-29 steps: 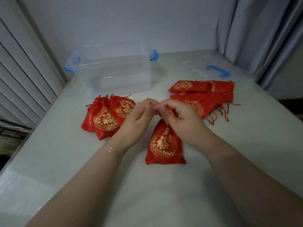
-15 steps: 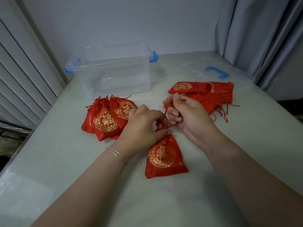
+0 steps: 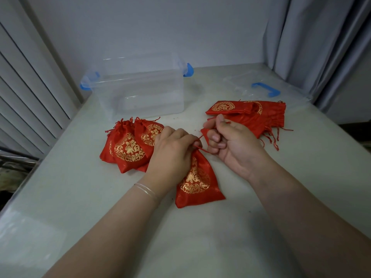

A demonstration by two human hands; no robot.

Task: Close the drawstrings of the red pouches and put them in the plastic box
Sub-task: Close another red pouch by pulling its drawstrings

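**Drawn further apart since half a second ago**

Right hand (image 3: pixel 234 144) curled round red drawstring (image 3: pixel 202 137), left hand (image 3: pixel 172 149) pinching neck of pouch (image 3: pixel 197 181). Gold emblem on pouch, not legible. Beyond grip: plastic box (image 3: pixel 140 93). Bare table (image 3: pixel 200 237) nearer.

Red pouches (image 3: pixel 198 181) bear gold medallions; clear plastic box (image 3: pixel 140 93) has blue clasps (image 3: pixel 188 69).

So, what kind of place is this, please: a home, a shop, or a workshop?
Probably an ordinary room in a home or small office, though I cannot be sure. A plain pale table stands in a corner, with grey curtains on the right, slatted panels on the left and a bare wall behind.
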